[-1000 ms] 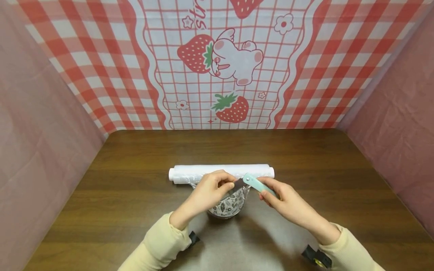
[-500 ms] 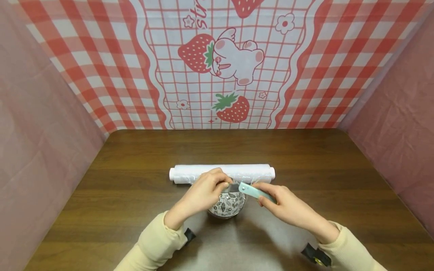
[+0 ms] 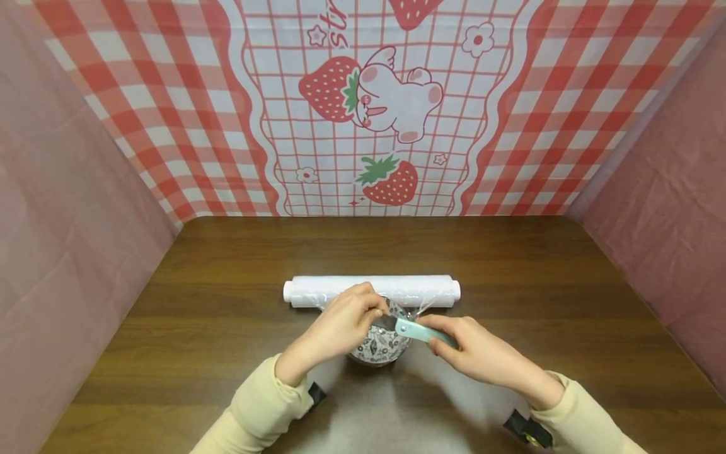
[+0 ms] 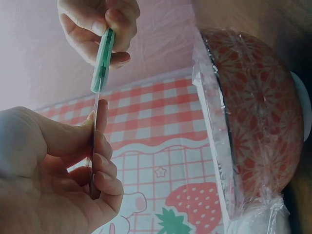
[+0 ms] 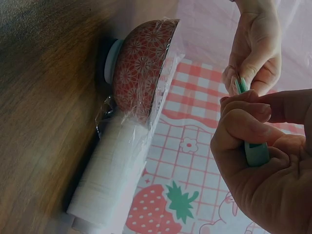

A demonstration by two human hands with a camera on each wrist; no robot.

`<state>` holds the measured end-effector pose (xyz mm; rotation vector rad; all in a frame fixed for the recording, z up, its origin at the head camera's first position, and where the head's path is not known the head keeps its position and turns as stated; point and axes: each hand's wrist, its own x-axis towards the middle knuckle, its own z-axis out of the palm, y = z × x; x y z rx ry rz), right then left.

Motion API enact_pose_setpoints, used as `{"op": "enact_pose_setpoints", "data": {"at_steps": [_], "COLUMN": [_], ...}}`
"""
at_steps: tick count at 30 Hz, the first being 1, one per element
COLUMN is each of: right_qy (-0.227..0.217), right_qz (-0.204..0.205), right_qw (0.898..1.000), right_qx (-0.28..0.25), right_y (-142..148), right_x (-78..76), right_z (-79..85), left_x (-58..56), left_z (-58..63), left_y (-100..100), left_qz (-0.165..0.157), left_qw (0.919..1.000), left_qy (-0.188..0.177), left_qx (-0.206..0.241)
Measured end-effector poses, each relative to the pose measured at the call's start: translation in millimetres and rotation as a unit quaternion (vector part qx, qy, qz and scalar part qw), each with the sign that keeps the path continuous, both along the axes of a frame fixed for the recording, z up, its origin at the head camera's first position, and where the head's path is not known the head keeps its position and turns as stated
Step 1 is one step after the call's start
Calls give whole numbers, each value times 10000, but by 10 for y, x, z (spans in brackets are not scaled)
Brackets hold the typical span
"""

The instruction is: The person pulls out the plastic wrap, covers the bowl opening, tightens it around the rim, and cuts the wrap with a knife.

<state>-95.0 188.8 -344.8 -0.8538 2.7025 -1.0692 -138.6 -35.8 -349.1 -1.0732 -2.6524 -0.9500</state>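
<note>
Gripping the knife (image 3: 424,331) by its mint-green handle (image 4: 103,61) in the curled right hand (image 3: 482,350); pinching the blade (image 3: 387,322) between thumb and fingers of the left hand (image 3: 345,323), apparently by its flat sides. Held above the film-covered bowl (image 3: 379,349), bridging both hands' fingers.

Left hand (image 3: 340,323) pinching, right hand (image 3: 479,350) gripping, both forearms (image 3: 255,403) angled inward

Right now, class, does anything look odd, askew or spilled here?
Yes: the left hand pinches the knife by its bare blade, which could cut. The lettering on the backdrop runs sideways. Nothing looks spilled.
</note>
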Motion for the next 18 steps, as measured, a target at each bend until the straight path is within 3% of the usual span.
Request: {"op": "enact_pose_setpoints", "data": {"at_steps": [11, 18], "right_qy": [624, 618], "right_qz": [-245, -167], "right_qw": [9971, 9939], "right_qx": [361, 902], "right_y": [-17, -41], "right_x": [-86, -152], "right_z": [-67, -76], "left_x": [-2, -23], "left_z": [-94, -132], "left_y": [7, -9], "left_qz": [-1, 91], "left_qw": [10000, 9997], "left_qy": [-8, -96], "left_qx": [-14, 206]}}
